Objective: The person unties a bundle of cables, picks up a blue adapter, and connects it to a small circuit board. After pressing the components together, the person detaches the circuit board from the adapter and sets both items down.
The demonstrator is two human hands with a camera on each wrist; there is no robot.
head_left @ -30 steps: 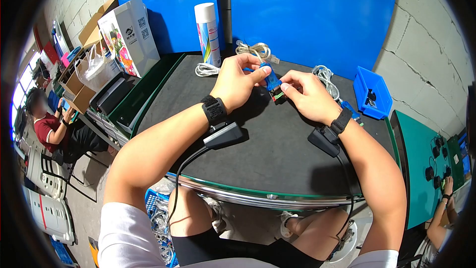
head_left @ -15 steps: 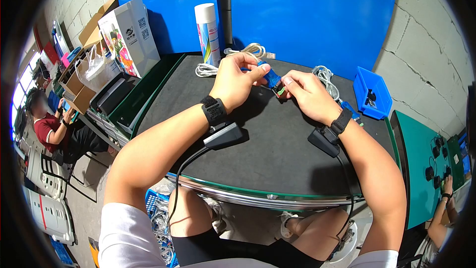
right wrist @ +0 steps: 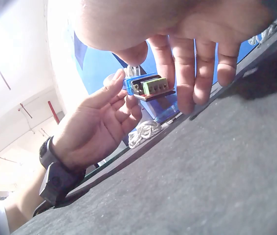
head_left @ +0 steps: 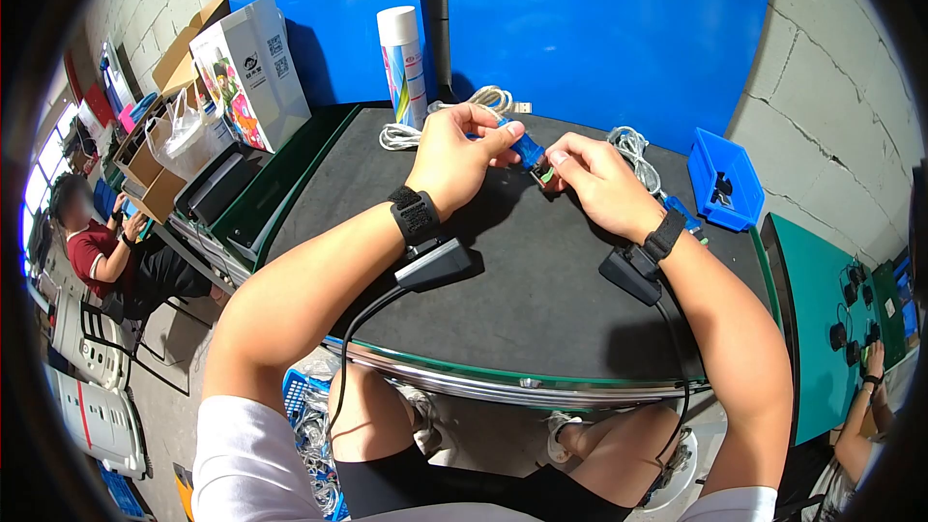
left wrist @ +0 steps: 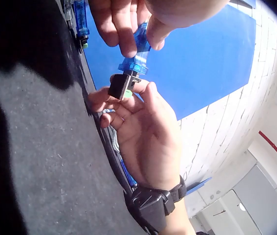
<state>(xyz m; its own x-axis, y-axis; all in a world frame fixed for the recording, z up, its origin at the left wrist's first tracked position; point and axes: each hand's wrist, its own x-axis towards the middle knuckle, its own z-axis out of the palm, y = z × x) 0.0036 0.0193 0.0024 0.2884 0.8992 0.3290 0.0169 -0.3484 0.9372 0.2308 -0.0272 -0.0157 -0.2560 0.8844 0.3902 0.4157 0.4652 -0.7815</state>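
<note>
My left hand (head_left: 462,157) pinches a translucent blue cable connector (head_left: 526,148) between thumb and fingers, over the middle of the dark mat. Plugged onto its end is a small black adapter board (left wrist: 121,87) with a green screw terminal block (right wrist: 156,86). My right hand (head_left: 601,182) pinches this adapter at its side with thumb and index finger. In the right wrist view the terminal openings face the camera, while the other right fingers (right wrist: 205,68) extend beside the board. From the connector a pale cable (head_left: 491,97) runs back to a coil with a USB plug (head_left: 522,107).
Behind the hands stand a spray can (head_left: 400,68) and a blue panel (head_left: 609,29). At right lie another coiled cable (head_left: 633,153) with a blue connector (head_left: 681,213) and a blue bin (head_left: 708,195) holding small parts. A white box (head_left: 253,72) stands at left.
The connector has tilted slightly and its adapter end has turned. My right fingers have shifted onto the adapter's side. The USB plug behind has moved a little left and up.
</note>
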